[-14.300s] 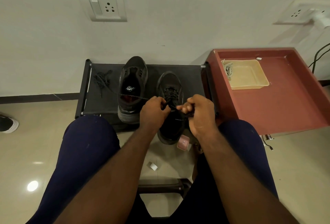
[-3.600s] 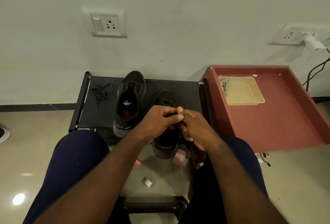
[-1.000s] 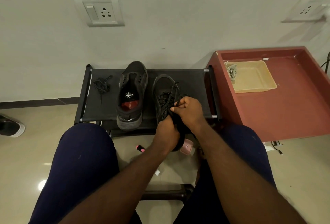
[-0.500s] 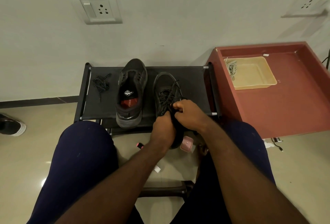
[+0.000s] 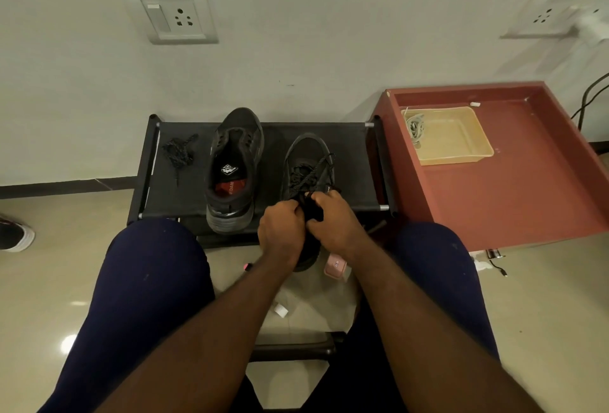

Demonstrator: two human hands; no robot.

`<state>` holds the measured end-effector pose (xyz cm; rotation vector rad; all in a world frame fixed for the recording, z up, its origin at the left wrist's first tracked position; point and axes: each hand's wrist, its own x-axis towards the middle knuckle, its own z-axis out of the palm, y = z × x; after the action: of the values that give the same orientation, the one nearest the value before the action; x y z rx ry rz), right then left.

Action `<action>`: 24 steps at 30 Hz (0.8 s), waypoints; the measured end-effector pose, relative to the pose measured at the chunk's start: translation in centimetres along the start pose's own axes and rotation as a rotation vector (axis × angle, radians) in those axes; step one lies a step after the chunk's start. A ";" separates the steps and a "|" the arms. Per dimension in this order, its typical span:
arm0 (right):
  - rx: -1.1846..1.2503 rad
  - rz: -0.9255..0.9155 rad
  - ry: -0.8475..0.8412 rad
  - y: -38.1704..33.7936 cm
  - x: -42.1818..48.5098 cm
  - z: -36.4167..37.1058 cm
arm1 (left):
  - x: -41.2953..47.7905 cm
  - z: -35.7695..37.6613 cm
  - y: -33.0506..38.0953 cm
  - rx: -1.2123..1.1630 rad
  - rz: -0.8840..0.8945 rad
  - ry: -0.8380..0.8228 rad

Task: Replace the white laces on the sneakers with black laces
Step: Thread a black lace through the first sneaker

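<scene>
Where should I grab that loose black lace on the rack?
Probably the tail trailing out of the loose black lace toward you, pinched from above: it lies flat on the rack, clear of the tangle and the unlaced sneaker.

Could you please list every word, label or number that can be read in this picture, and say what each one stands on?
"FOAM": on the red patch of the insole in the unlaced sneaker; possibly cut off.
White emblem on the same insole: lettering too small to read.
Pink object on the floor: marks too blurred to read.
Wall socket: no readable text.
</scene>
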<state>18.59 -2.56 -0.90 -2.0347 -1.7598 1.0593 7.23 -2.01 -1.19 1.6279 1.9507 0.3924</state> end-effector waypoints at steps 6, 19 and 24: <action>-0.116 0.020 0.103 -0.5 0.4 0.5 | 0.6 -1.9 0.5 -0.023 0.080 -0.068; -0.146 0.171 0.214 -0.9 1.5 1.7 | -0.9 -3.6 1.6 0.338 0.189 -0.222; -0.154 0.194 0.250 -1.0 1.9 1.8 | -0.3 -4.9 0.6 0.166 0.204 -0.313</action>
<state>16.63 -1.03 -2.23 -2.3531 -1.5868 0.6961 4.86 -1.49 3.16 1.8742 1.6259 0.0460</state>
